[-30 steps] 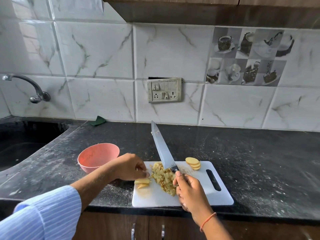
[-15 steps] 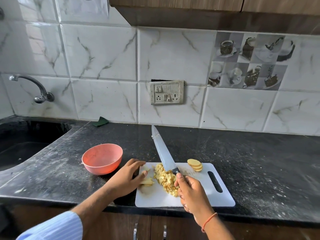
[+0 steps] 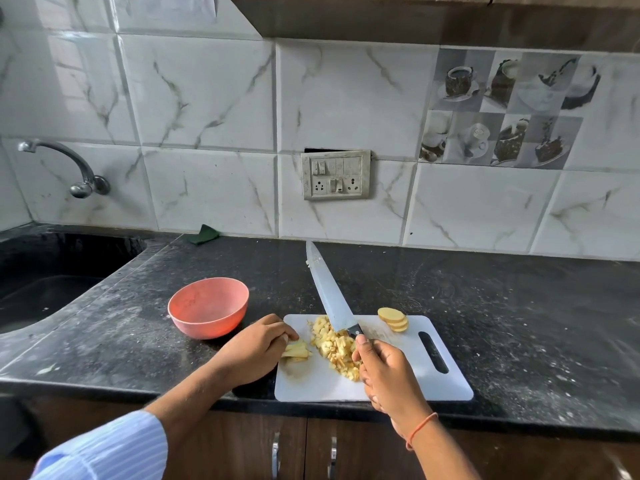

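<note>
Here our right hand (image 3: pixel 388 372) has its fingers clamped round the handle of the knife (image 3: pixel 332 299), blade tilted up over the chopped pile (image 3: pixel 336 348) on the white board (image 3: pixel 398 382). Our left hand (image 3: pixel 256 344) pinches yellow strips (image 3: pixel 296 349) at the board's left edge, near the pink bowl (image 3: pixel 207 306) on the bench (image 3: pixel 519 323).

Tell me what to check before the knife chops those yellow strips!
1. Grip: the right hand curls round the handle of the knife: ok.
2. Hold: the left hand has curled fingers on the yellow strips: ok.
3. Blade lifted, apart from the left fingers: ok.
4. The cutting board lies flat on the counter: ok.
5. Clear path to the strips: not ok, the chopped pile lies between them and the blade.
6. Fingertips tucked behind the knuckles: cannot tell.
</note>
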The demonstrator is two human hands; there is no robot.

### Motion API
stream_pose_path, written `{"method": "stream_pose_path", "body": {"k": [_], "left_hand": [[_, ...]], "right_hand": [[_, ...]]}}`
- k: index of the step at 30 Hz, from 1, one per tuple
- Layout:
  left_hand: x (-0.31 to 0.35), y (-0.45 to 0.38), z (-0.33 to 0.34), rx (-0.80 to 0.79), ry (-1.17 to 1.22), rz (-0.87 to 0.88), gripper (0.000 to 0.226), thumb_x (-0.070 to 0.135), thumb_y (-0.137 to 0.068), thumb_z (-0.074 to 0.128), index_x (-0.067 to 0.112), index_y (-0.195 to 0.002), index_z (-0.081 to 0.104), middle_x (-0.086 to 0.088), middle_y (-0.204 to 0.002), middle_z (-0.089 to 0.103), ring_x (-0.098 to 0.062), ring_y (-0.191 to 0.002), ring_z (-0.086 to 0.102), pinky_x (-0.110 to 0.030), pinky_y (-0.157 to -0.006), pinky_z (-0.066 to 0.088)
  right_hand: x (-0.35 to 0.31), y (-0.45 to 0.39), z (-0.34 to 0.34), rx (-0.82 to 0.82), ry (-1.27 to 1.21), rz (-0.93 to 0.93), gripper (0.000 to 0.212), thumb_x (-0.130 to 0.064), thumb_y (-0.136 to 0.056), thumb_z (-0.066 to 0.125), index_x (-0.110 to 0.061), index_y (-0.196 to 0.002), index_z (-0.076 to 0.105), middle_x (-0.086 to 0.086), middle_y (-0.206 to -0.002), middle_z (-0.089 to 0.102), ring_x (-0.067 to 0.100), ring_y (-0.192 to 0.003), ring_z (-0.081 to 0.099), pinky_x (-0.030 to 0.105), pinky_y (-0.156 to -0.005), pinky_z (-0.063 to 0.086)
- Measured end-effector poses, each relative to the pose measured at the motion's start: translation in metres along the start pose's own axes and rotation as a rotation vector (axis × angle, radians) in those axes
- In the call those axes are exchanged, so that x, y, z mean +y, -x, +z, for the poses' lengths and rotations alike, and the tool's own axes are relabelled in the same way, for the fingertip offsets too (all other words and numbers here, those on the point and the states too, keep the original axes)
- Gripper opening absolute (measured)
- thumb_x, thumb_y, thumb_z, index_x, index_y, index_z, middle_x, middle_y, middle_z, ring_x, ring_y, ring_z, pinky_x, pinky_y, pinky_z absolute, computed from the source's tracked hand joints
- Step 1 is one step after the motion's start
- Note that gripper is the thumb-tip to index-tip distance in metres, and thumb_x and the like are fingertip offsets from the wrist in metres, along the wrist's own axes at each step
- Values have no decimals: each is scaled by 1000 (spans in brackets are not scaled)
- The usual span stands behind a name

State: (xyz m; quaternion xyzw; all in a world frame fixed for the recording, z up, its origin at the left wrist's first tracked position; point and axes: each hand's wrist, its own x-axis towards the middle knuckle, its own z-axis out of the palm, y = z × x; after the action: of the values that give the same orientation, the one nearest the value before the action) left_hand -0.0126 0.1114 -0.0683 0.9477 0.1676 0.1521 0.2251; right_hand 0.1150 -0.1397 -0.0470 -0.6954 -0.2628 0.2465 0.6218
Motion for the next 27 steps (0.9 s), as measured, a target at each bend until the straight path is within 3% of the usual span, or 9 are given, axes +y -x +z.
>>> {"method": "stream_pose_path", "body": {"k": [4,7,11,16,18,22,27], "left_hand": [[-3,13,6,30,92,3,40,65,-101,46,43,-122,70,30,-122,54,7,-118,54,-24,-99,49],[-1,14,10,70,44,39,49,78,-86,62,45,-122,70,29,-118,56,5,-111,57,-22,-92,52],[-1,13,14,142,-36,83,52,79,-87,58,46,-125,71,31,-123,56,4,-113,55,-25,-94,52],[2,16,15,254,-65,78,49,75,-90,60,44,-124,75,31,-117,64,7,-108,57,-21,-87,54],[1,20,15,273,-48,83,50,74,-89,62,42,-125,75,31,-116,66,7,-107,59,-21,-86,54],[2,23,15,298,38,85,38,65,-90,70,40,-117,80,31,-109,68,6,-98,64,-24,-79,56],[2,23,16,332,97,85,23,50,-93,76,36,-109,83,27,-97,70,5,-89,67,-29,-76,58]], "right_hand": [[-1,2,3,21,102,-36,48,-53,-104,56,-10,-84,63,-3,-54,42,11,-45,34,26,-44,29],[-1,2,6,47,208,-56,46,-55,-103,56,-16,-79,62,-7,-55,45,12,-49,37,32,-51,31],[-5,8,11,27,304,-30,38,-52,-105,53,-21,-85,61,-7,-57,52,10,-50,42,35,-54,35],[-20,26,21,34,668,-23,26,-46,-109,43,-26,-99,57,-7,-81,63,10,-68,57,23,-53,36],[-26,35,28,12,769,-25,24,-44,-109,40,-27,-104,55,-5,-92,66,16,-82,62,30,-61,41],[-34,52,41,13,890,-74,31,-40,-111,36,-32,-136,52,-2,-119,71,23,-106,65,39,-88,52],[-42,63,46,18,975,-96,50,-39,-112,32,-31,-162,30,3,-134,68,25,-121,62,38,-98,49]]}}
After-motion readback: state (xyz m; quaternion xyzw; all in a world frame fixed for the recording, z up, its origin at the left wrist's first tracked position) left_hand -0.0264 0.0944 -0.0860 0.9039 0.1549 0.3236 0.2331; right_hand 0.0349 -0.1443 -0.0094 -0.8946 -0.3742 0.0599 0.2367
